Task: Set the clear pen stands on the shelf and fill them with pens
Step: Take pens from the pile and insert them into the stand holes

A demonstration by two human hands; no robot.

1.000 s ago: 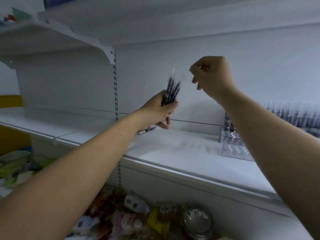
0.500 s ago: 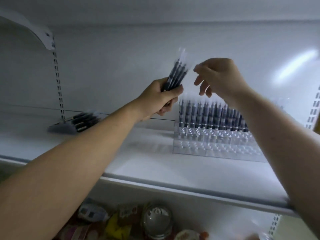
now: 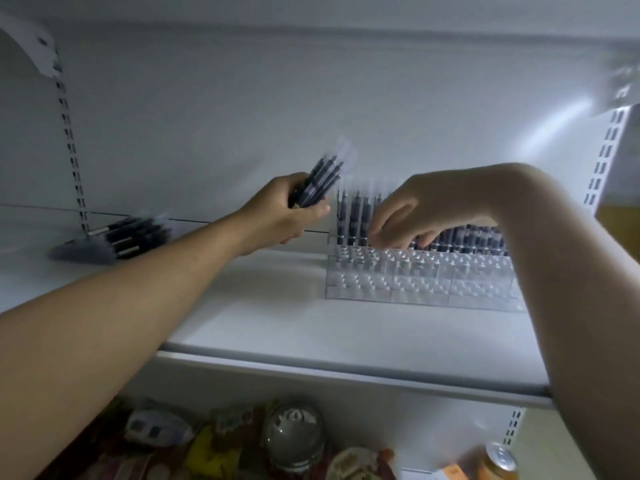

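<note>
A clear tiered pen stand [image 3: 415,278] sits on the white shelf [image 3: 277,320] toward the right. Its back row holds a line of dark pens [image 3: 353,216]; the front tiers show bare slots. My left hand [image 3: 284,216] grips a bundle of dark pens [image 3: 322,181] with clear caps, tilted up and right, just left of the stand. My right hand [image 3: 426,209] reaches down over the stand's back rows, fingertips bunched at the slots near the left end. Blur hides whether a pen is between those fingers.
A loose pile of dark pens [image 3: 128,237] lies on the shelf at the far left by a slotted upright [image 3: 72,150]. Below the shelf edge are packets, a glass jar [image 3: 294,434] and a can [image 3: 498,462].
The view swung right, bringing the stand to the centre. My right hand dropped from beside the bundle's tips down onto the stand. My left hand kept hold of the bundle and moved lower.
</note>
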